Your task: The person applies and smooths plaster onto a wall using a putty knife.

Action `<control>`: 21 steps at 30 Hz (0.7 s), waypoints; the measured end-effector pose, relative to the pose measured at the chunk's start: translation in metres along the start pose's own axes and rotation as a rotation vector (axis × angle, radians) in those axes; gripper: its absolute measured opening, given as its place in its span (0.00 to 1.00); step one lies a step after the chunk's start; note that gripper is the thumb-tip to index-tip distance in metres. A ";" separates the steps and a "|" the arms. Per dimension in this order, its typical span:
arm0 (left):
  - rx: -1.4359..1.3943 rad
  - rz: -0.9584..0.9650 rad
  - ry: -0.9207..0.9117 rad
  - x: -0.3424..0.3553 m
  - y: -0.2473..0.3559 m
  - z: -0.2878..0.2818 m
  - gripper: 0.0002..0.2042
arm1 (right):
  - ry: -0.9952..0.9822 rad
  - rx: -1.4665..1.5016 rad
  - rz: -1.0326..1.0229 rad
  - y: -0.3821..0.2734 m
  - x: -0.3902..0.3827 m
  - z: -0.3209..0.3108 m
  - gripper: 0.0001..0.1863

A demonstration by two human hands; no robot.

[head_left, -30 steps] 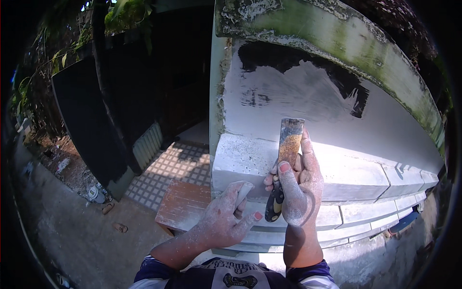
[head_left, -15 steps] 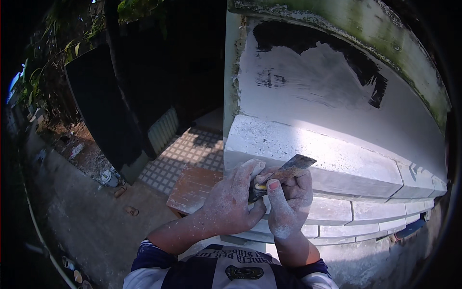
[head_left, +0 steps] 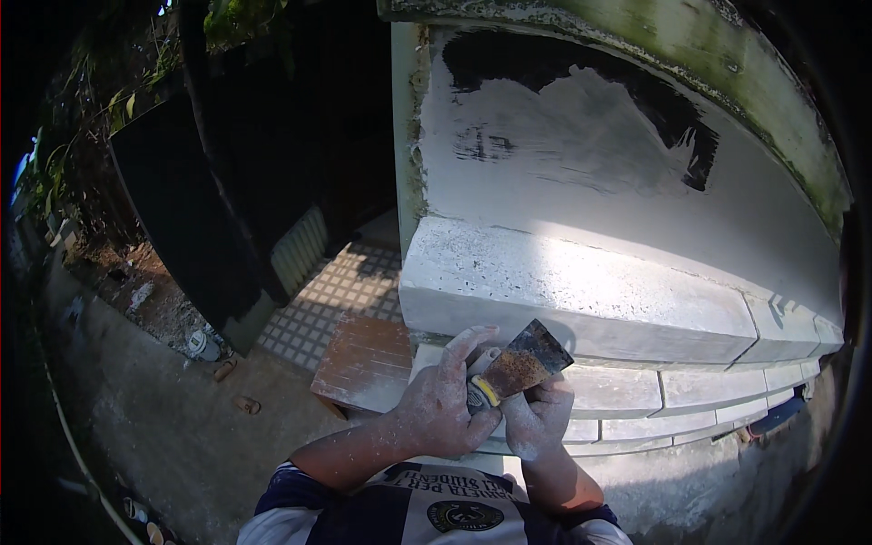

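Note:
A putty knife with a rust-stained, dark-tipped metal blade and a yellow band by its handle is between my hands, in front of the ledge. My left hand, dusted white, closes about the handle end, its index finger raised. My right hand, also powdery, is closed at the blade's lower edge, thumb alongside and the other fingers curled partly out of sight behind it. Beyond stands a wall panel with a smooth whitish coat over part of a black patch.
White ledge blocks step down below the panel. Left of them is a worn wooden table or stool on the ground near checkered tiles. A white bucket and a sandal lie farther left. Mossy coping tops the wall.
The putty knife has turned so its broad blade face shows, and it has dropped slightly. My right thumb has shifted down off the blade's face. The view has moved a little rightward.

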State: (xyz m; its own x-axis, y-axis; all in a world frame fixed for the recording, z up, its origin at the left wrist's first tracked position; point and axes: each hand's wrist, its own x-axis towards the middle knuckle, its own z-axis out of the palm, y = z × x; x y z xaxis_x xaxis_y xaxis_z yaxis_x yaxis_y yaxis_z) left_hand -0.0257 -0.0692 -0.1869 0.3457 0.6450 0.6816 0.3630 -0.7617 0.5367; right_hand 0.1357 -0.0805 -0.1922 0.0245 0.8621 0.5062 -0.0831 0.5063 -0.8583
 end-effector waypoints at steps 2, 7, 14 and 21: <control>-0.177 -0.031 -0.117 -0.002 -0.003 0.002 0.45 | -0.023 -0.047 0.108 0.003 -0.002 -0.006 0.12; -0.130 0.056 -0.186 -0.005 -0.002 0.003 0.42 | -0.067 -0.071 -0.113 0.017 -0.003 -0.010 0.09; -0.096 0.195 -0.097 -0.017 -0.014 -0.009 0.41 | 0.089 0.386 -0.005 0.015 -0.021 -0.016 0.12; -0.008 0.110 0.111 -0.032 -0.024 -0.057 0.48 | 0.014 -0.360 -0.060 0.049 -0.029 -0.071 0.16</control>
State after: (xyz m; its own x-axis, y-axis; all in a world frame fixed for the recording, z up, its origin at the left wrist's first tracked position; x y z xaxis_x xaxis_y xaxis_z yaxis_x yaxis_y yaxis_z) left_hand -0.0950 -0.0751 -0.1931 0.2851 0.5473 0.7869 0.3216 -0.8280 0.4594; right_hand 0.2012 -0.0795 -0.2553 0.0325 0.8294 0.5578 0.2749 0.5291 -0.8028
